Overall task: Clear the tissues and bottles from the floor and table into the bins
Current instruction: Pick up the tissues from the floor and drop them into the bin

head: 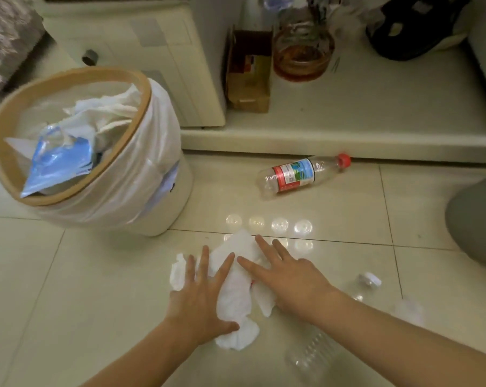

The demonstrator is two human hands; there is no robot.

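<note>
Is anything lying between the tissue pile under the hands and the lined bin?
Nothing visible. Both hands, left and right, rest flat on the tissues; only bare floor tile separates them from the bin, whose top is open.

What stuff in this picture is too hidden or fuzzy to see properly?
Head view only:
- Tissues: partly covered by the left hand and right hand.
- Clear bottle: see-through and crossed by the right forearm, so its outline is faint.
- Bin: contents beneath the top tissues are hidden.
- Grey object: cut off by the right edge.
- Bottle label: print too small.
</note>
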